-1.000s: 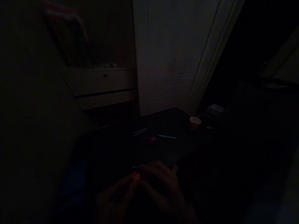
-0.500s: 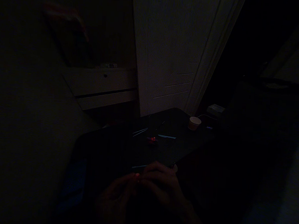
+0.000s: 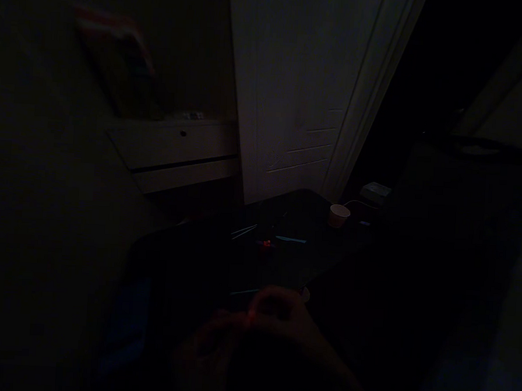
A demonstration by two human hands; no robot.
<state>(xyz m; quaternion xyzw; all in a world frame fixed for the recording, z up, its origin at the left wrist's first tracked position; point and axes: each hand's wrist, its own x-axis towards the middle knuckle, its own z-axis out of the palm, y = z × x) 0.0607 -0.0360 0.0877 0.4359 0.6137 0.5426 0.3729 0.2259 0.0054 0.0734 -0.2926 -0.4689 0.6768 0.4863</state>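
The view is very dark. My left hand (image 3: 212, 342) and my right hand (image 3: 287, 316) meet over the near side of a dark table (image 3: 188, 256). Between their fingertips glows a small orange-red lump (image 3: 251, 316), mostly covered by fingers; its material is unclear. Both hands are closed in a pinch, with the right thumb and forefinger curved into a loop. Just beyond them lies a thin bluish stick-like tool (image 3: 243, 291). Farther off stands a small red-orange object (image 3: 266, 246), its shape hard to make out, near a light-blue plastic knife (image 3: 291, 239).
Two thin pale sticks (image 3: 244, 232) lie left of the knife. A paper cup (image 3: 338, 217) stands near the table's far right corner. A round pale item (image 3: 305, 294) is partly behind my right hand. Beyond are a white door (image 3: 292, 92) and a drawer unit (image 3: 180, 147).
The small lump and my fingertips have shifted slightly right. My right fingers have changed from lying extended over it to a looped pinch. The things on the table stay put.
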